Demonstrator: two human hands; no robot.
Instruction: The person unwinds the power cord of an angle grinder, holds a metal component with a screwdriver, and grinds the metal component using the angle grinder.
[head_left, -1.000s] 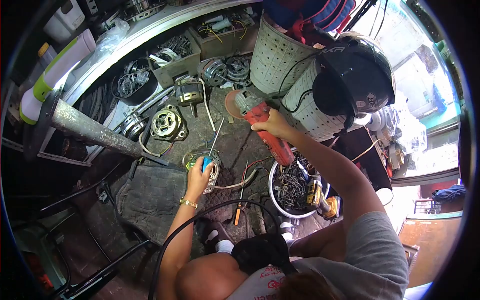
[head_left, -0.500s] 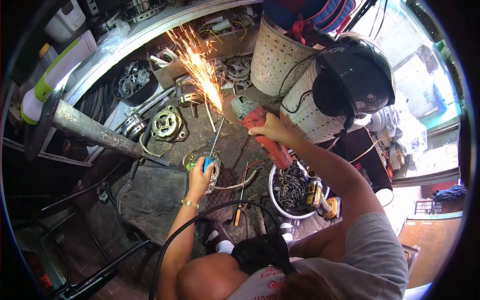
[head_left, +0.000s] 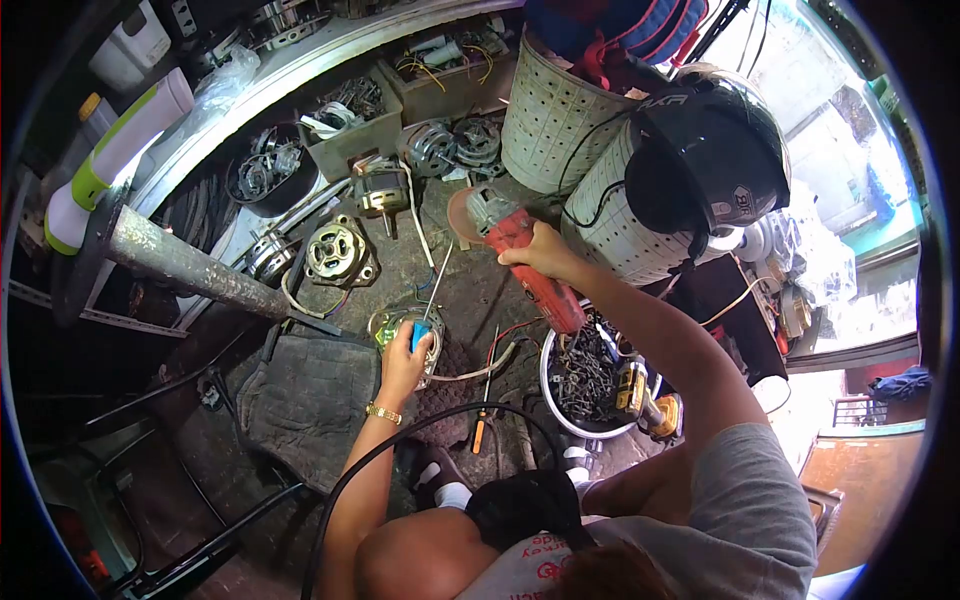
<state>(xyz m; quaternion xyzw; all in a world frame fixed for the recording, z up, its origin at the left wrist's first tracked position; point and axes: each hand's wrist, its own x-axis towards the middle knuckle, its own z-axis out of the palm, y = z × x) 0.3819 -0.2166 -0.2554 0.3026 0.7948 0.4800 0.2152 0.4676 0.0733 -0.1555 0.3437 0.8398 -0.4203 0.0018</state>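
Observation:
My left hand (head_left: 403,360) is closed around the blue handle of a screwdriver (head_left: 438,282), whose long metal shaft points up and away from me. Behind that hand, an opened motor (head_left: 434,345) with wires lies on the floor. My right hand (head_left: 543,254) grips the red body of an angle grinder (head_left: 543,285). The grinder's disc (head_left: 461,217) is just right of the screwdriver tip, with a small gap showing between them. No sparks come off the disc.
Motors (head_left: 337,250) and boxes of parts (head_left: 345,140) stand at the back left. Perforated bins (head_left: 560,115), one topped by a black helmet (head_left: 705,160), stand right. Nearer me are a basin of screws (head_left: 548,395), a yellow drill (head_left: 632,390), an orange-handled screwdriver (head_left: 479,432) and a black cable (head_left: 400,432).
The bright spray of sparks from the disc has stopped. The screwdriver tip has come slightly away from the disc, and the left hand has shifted a little to the right.

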